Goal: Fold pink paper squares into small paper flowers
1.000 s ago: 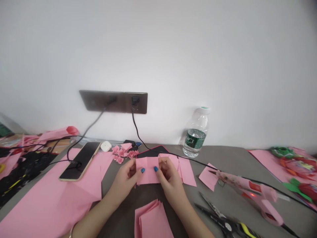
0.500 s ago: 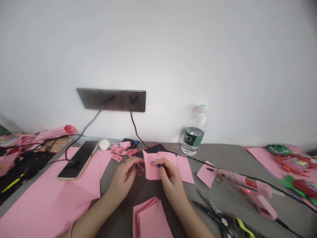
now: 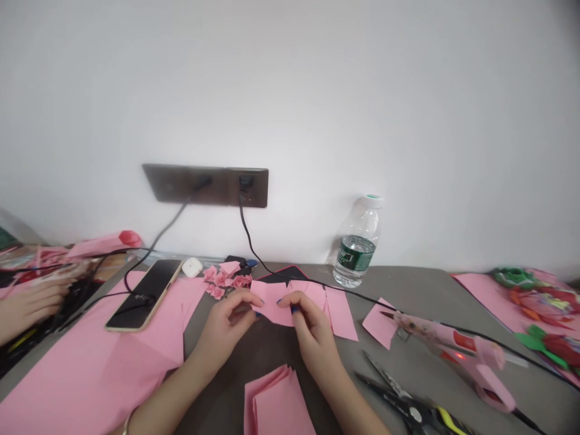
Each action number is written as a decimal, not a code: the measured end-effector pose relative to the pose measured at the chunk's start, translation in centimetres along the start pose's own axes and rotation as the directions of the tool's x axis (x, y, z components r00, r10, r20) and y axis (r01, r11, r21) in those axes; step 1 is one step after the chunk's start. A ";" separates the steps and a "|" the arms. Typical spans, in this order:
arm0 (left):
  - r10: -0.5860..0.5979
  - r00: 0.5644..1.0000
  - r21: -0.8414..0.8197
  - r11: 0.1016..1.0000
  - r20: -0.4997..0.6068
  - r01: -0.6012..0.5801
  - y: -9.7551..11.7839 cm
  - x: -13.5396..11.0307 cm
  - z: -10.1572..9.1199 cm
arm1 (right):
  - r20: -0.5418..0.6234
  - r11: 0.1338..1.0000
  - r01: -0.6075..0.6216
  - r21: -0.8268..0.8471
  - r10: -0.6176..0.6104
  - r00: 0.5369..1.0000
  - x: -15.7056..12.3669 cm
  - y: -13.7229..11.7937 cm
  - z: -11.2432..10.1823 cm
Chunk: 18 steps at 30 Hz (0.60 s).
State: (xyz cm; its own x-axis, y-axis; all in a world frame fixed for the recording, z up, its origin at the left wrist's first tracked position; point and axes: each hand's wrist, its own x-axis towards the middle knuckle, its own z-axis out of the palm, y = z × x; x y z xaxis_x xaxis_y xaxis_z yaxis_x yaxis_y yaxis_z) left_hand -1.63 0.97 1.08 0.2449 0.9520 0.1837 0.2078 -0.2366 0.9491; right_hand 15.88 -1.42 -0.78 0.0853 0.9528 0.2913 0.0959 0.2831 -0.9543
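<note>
Between my hands is a small pink sheet of paper (image 3: 270,305), held up just above the grey table. My left hand (image 3: 231,323) pinches its left edge between thumb and index finger. On the right side, my right hand (image 3: 310,326) grips the same sheet with thumb and fingertips. More pink squares (image 3: 342,313) lie behind and to the right of my right hand. A folded stack of pink paper (image 3: 278,402) sits between my forearms. Several small pink paper flowers (image 3: 222,279) are clustered beyond my left hand.
A phone (image 3: 144,295) rests on large pink sheets (image 3: 86,374) at left. To the right are scissors (image 3: 403,399), a pink glue gun (image 3: 457,350) with a lit red light, and a water bottle (image 3: 357,244). Cables cross the table. Another person's hand (image 3: 34,308) is at far left.
My left hand has taken hold of the sheet's left edge, and the sheet is now spread flatter between both hands. Another person's hand has come into view at far left.
</note>
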 end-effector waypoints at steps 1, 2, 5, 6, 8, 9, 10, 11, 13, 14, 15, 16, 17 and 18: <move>-0.022 1.000 -0.054 0.998 -0.013 0.021 0.0 0.1 0.0 | 0.015 1.000 -0.006 0.020 0.005 1.000 0.0 0.1 0.1; -0.039 0.999 -0.094 0.995 -0.023 0.036 0.0 0.2 0.0 | 0.031 0.999 -0.010 0.047 0.009 0.999 0.0 0.2 0.1; -0.070 0.997 -0.153 0.986 -0.035 0.064 0.0 0.3 0.0 | 0.057 0.993 0.007 0.119 -0.014 0.998 0.1 0.3 0.3; -0.070 0.997 -0.157 0.985 -0.028 0.065 0.0 0.3 0.0 | 0.060 0.992 0.023 0.125 -0.031 0.998 0.1 0.3 0.3; -0.051 0.999 -0.149 0.988 -0.013 0.048 0.1 0.3 0.0 | 0.061 0.992 0.057 0.116 -0.065 0.996 0.2 0.3 0.3; -0.036 0.999 -0.140 0.990 -0.006 0.034 0.0 0.2 0.0 | 0.059 0.992 0.072 0.107 -0.079 0.995 0.3 0.3 0.2; -0.018 1.000 -0.124 0.992 0.002 0.018 0.0 0.2 0.0 | 0.055 0.992 0.083 0.098 -0.089 0.995 0.3 0.3 0.2; -0.002 1.000 -0.105 0.994 0.014 0.003 -0.1 0.2 0.0 | 0.049 0.992 0.091 0.088 -0.096 0.994 0.4 0.3 0.2; 0.016 0.999 -0.056 0.998 0.050 -0.013 -0.2 0.1 0.0 | 0.032 0.991 0.100 0.083 -0.103 0.994 0.4 0.3 0.2; 0.017 0.997 -0.029 0.999 0.072 -0.015 -0.3 0.0 0.0 | 0.028 0.991 0.099 0.090 -0.102 0.994 0.4 0.3 0.2; 0.015 0.996 -0.007 1.000 0.092 -0.014 -0.4 -0.1 0.0 | 0.023 0.990 0.093 0.104 -0.095 0.995 0.4 0.4 0.2; 0.010 0.994 0.008 1.000 0.107 -0.011 -0.5 -0.1 0.0 | 0.016 0.989 0.081 0.122 -0.084 0.996 0.4 0.4 0.3; 0.005 0.993 0.016 1.000 0.117 -0.007 -0.6 -0.2 0.1 | 0.005 0.988 0.065 0.142 -0.066 0.998 0.4 0.5 0.3; 0.002 0.993 0.018 1.000 0.122 -0.004 -0.6 -0.3 0.1 | -0.007 0.986 0.045 0.161 -0.044 0.999 0.3 0.6 0.3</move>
State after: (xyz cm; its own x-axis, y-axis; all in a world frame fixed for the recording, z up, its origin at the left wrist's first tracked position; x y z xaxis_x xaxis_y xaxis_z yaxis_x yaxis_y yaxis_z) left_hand -1.75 0.87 0.40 0.3592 0.9206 0.1530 0.2237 -0.2441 0.9436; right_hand 15.62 -0.94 -1.26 0.0882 0.9386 0.3334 -0.0608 0.3392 -0.9388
